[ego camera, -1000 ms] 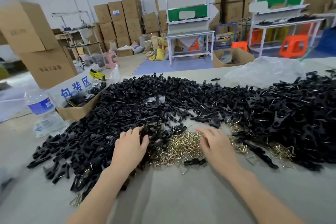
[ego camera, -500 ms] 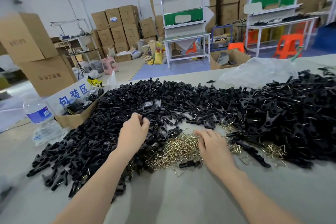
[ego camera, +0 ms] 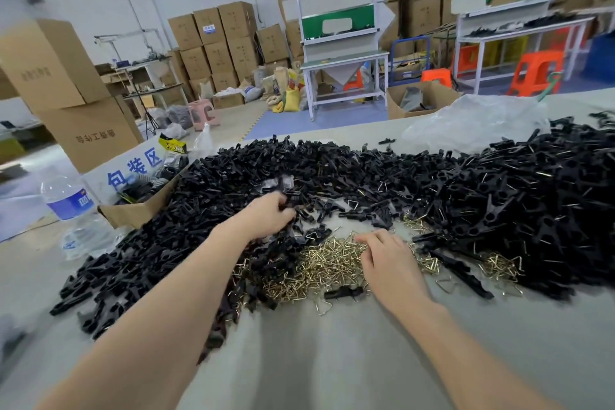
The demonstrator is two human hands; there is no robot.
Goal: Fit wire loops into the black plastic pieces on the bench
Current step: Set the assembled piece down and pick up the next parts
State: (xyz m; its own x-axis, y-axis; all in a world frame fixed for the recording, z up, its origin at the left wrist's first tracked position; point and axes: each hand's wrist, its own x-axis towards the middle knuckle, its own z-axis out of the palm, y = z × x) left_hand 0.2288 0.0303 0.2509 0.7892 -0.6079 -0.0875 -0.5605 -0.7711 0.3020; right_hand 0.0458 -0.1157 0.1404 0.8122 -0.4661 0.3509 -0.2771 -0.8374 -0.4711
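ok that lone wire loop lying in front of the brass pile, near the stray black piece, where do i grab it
Pinch one straight side of the wire loop from above: it lies flat on the bench, apart from the pile, and its open middle leaves room for a fingertip.

Two hands are over the bench: one left hand [ego camera: 266, 220] and one right hand [ego camera: 382, 256]. The black plastic pieces [ego camera: 499, 203] lie in one long heap, far too many to count. The wire loops [ego camera: 326, 263] are also past counting, in one big pile with a smaller clump [ego camera: 499, 265] off to the right. There is one water bottle [ego camera: 71, 210], one open cardboard box [ego camera: 133, 213] and one clear plastic bag [ego camera: 476, 123]. Out on the floor I count two white workbenches [ego camera: 342, 60], one pink stool [ego camera: 203, 113], one yellow sack [ego camera: 291, 98] and at least two orange stools [ego camera: 537, 71]. The stacked cartons [ego camera: 216, 40] run well over a dozen.
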